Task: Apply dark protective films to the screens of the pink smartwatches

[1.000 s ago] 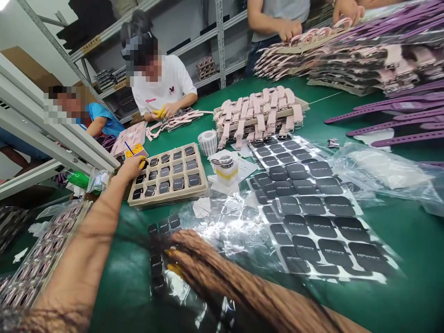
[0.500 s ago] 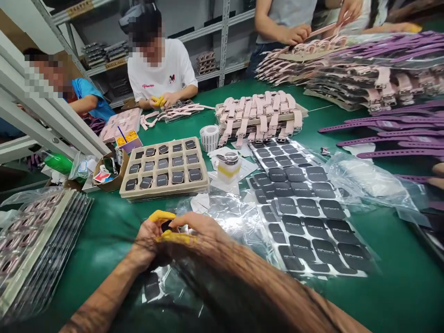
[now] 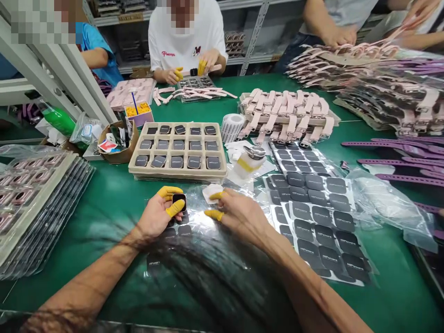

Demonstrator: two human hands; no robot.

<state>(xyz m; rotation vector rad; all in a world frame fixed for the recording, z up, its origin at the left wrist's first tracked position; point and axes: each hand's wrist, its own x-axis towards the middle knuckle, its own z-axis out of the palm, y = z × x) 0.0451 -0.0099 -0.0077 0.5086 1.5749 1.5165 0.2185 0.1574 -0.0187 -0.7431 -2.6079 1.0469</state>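
My left hand (image 3: 160,210), in yellow finger cots, is closed on a small smartwatch body (image 3: 181,201) with its dark glossy face turned up. To the right, my right hand (image 3: 239,213) also has yellow cots on its finger and thumb, and these are spread apart. Its fingertip is at the edge of a crumpled white wipe (image 3: 210,191); whether it presses on it I cannot tell. Under both hands lies clear plastic film with dark square stickers (image 3: 154,264). Just beyond stands a beige tray (image 3: 133,167) of watch bodies with dark printed covers.
A pump bottle (image 3: 247,163) and a label roll (image 3: 232,127) stand behind my right hand. Sticker sheets (image 3: 324,231) spread to the right. Stacked trays (image 3: 65,222) rise at left. Pink straps (image 3: 287,113) lie farther back. A co-worker in white (image 3: 187,41) sits opposite.
My hands were together around the watch body; now they are apart. My right hand has moved right to the white wipe, while the left keeps the watch body. The camera view has tilted down.
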